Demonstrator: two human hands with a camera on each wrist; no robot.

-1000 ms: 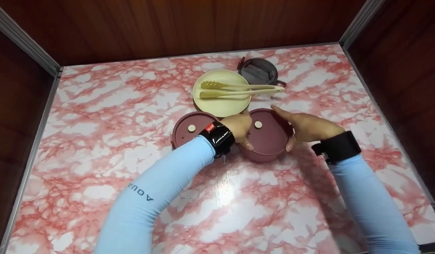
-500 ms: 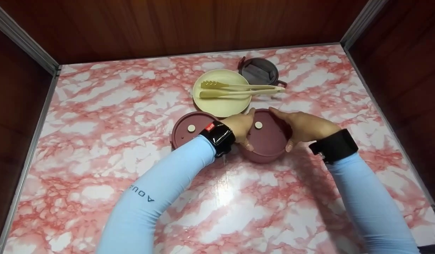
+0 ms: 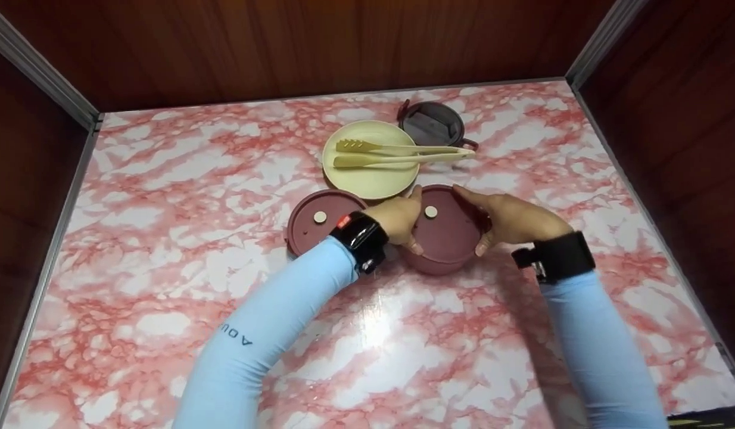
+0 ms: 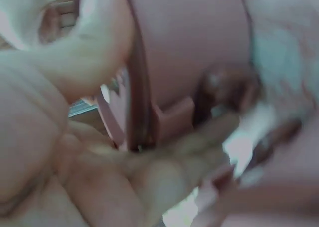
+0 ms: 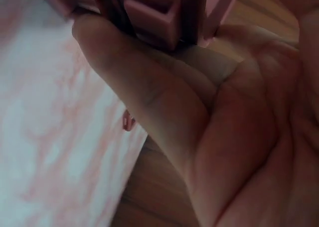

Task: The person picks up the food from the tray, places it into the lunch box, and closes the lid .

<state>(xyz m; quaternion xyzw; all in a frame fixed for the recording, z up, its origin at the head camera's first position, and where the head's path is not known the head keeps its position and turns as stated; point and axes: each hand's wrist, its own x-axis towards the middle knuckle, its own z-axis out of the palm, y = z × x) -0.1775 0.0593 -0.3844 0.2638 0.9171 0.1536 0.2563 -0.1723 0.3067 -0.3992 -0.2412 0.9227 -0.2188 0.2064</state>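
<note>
A round maroon lidded pot (image 3: 445, 238) with a cream knob (image 3: 430, 212) stands right of the middle in the head view. My left hand (image 3: 397, 219) grips its left side and my right hand (image 3: 516, 220) its right side. In the left wrist view, the thumb lies at the rim and the fingers reach along the pot wall (image 4: 194, 33), below a side bracket (image 4: 174, 118). Fingers of the right hand pass under a similar bracket (image 5: 152, 23) in the right wrist view. Beside my left wrist sits a second maroon lidded pot (image 3: 308, 233), partly covered by that wrist.
Behind the pots is a pale yellow plate (image 3: 373, 183) with tongs (image 3: 397, 154) lying across it. A dark round pan-like vessel (image 3: 433, 124) with side handles stands behind the plate's right edge. Dark wooden panels (image 3: 320, 47) enclose the marbled red-and-white table (image 3: 183, 238).
The head view has shifted slightly, so everything sits a little further left. Both hands keep their places on the same pot.
</note>
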